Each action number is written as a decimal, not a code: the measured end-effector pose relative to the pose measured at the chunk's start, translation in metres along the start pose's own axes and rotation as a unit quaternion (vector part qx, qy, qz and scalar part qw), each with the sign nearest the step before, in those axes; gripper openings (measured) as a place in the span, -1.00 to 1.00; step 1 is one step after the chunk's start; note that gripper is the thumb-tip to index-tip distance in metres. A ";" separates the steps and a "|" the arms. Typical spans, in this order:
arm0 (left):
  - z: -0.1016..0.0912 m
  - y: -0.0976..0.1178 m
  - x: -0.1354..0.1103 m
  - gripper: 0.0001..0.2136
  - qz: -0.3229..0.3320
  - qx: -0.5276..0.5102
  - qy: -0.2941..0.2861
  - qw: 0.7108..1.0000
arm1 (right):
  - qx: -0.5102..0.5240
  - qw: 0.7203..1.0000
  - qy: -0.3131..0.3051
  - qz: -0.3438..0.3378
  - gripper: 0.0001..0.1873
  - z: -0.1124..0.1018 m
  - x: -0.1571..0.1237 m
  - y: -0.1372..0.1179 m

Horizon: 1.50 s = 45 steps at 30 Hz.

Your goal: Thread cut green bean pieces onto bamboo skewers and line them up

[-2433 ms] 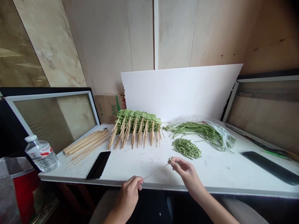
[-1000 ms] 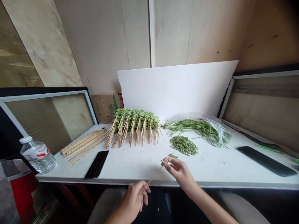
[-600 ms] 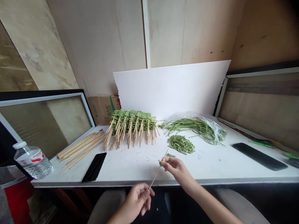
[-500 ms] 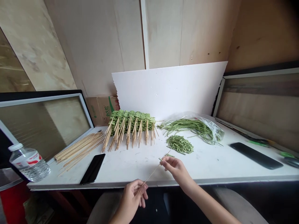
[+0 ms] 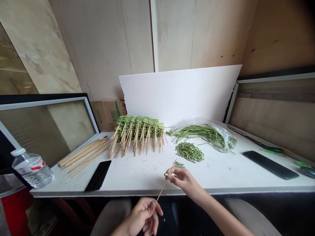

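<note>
Fingers of the left hand (image 5: 144, 216), lower centre: pinching a slanted stick (image 5: 161, 190), apparently to leave its tip free; palm part-upturned. Fingers of the right hand (image 5: 183, 179), lower centre-right: pinching a bean piece (image 5: 166, 175) at the stick, forearm (image 5: 221, 208) from lower right. Bean pile (image 5: 189, 152), right of centre on worktop (image 5: 137, 177), presumably for easy reach.

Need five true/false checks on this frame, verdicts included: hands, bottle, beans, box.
1. The left hand grips a stick. True.
2. The right hand holds nothing. False: it pinches a bean piece.
3. The water bottle is at the table's right end. False: left end.
4. The pile of cut beans lies nearer the person than the plastic bag. True.
5. The cardboard box is behind the skewered beans. True.
</note>
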<state>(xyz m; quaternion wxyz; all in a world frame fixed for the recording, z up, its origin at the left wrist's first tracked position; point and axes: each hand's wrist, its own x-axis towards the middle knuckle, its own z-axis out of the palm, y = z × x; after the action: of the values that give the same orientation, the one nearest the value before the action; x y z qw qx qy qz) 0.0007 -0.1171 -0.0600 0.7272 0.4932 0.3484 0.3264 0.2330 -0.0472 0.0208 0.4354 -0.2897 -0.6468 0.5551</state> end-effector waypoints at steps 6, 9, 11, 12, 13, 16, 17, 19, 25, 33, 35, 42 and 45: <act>0.001 -0.004 0.004 -0.50 -0.013 -0.058 -0.027 0.998 | -0.014 1.000 -0.002 0.018 -0.63 -0.002 0.002 0.000; -0.001 0.000 0.009 -0.45 0.057 0.010 0.071 0.996 | -0.026 0.998 0.041 0.027 -0.59 -0.005 0.005 0.002; -0.002 0.004 0.010 -0.47 0.102 0.069 0.135 0.983 | -0.034 0.997 0.062 0.032 -0.58 -0.006 0.007 0.005; -0.002 0.004 0.010 -0.47 0.114 0.091 0.155 0.977 | -0.038 0.996 0.068 0.033 -0.58 -0.007 0.007 0.006; -0.002 0.005 0.010 -0.48 0.117 0.104 0.165 0.974 | -0.041 0.996 0.072 0.031 -0.58 -0.006 0.007 0.006; 0.001 -0.001 0.009 -0.45 0.095 0.105 0.144 0.979 | -0.040 0.997 0.067 0.025 -0.58 -0.001 0.005 0.007; 0.002 -0.003 0.009 -0.44 0.085 0.100 0.128 0.983 | -0.038 0.997 0.060 0.026 -0.58 0.000 0.005 0.007; 0.004 -0.009 0.009 -0.44 0.071 0.094 0.104 0.988 | -0.038 0.998 0.048 0.030 -0.55 0.000 0.005 0.005; 0.002 -0.007 0.013 -0.46 0.133 0.144 0.180 0.964 | -0.158 0.976 0.148 -0.010 -0.44 -0.039 0.012 0.002; -0.005 0.006 0.004 -0.60 0.218 0.315 0.300 0.874 | -0.533 0.834 0.072 -0.121 -0.75 -0.080 0.010 0.025; -0.006 0.007 0.004 -0.62 0.233 0.334 0.307 0.860 | -0.567 0.812 0.062 -0.123 -0.76 -0.078 0.010 0.030; -0.012 0.005 0.003 -0.66 0.243 0.368 0.323 0.837 | -0.657 0.741 0.092 -0.109 -0.74 -0.078 0.013 0.039; -0.015 0.003 0.003 -0.67 0.254 0.381 0.336 0.823 | -0.613 0.772 0.126 -0.114 -0.75 -0.077 0.014 0.039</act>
<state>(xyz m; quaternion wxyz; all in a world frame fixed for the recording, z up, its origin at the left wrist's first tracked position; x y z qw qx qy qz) -0.0107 -0.1061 -0.0617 0.2110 0.6618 0.5299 0.4865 0.2903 0.0091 -0.0130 0.3032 -0.4871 -0.8172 -0.0545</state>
